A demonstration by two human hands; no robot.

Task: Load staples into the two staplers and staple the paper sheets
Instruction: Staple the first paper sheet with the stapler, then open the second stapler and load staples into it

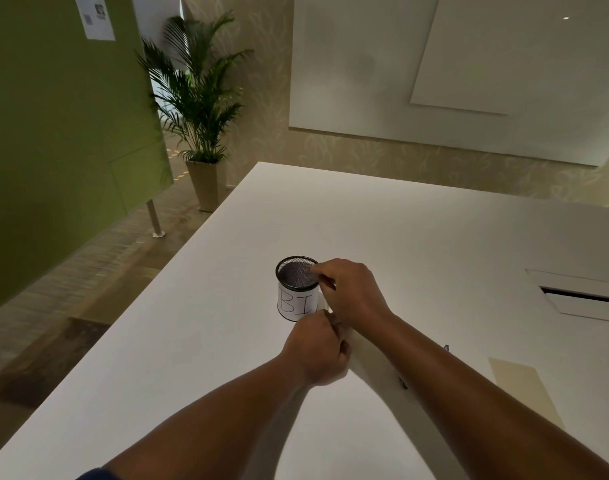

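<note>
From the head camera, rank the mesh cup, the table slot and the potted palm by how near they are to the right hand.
1. Mesh cup: touching the right hand, on its left.
2. Table slot: on the tabletop, far right.
3. Potted palm: on the floor beyond the table, upper left.

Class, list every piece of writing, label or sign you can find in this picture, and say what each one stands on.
"BI": handwritten on the white paper label wrapped round the black mesh cup; the right hand covers anything further.
Printed sheet on the green partition: text and a code-like square, too small and blurred to read.
</note>
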